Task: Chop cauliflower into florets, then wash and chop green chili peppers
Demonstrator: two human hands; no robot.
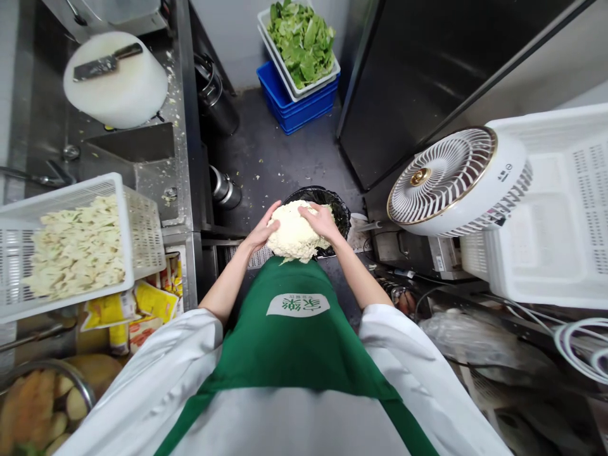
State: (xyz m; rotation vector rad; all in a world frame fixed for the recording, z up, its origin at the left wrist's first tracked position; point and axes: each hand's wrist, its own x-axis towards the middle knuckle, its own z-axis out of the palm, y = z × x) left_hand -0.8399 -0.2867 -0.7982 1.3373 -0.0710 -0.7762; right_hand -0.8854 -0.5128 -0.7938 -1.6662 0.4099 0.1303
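Observation:
A large pale cauliflower head (297, 233) is held in front of the green apron, with a bit of green leaf at its lower edge. My left hand (262, 229) grips its left side, thumb on top. My right hand (320, 223) closes on its upper right, thumb pressed on the curds; some of its fingers are hidden behind the head. Just beyond and below, a bin lined with a black bag (342, 209) stands on the floor, partly covered by the cauliflower.
A white basket of cut cauliflower (122, 234) stands at left by the sink (137, 144). A cleaver (107, 65) lies on a round chopping block (118, 101). Leafy greens (304, 44) fill a crate above a blue crate (304, 114). A white fan (489, 183) stands right.

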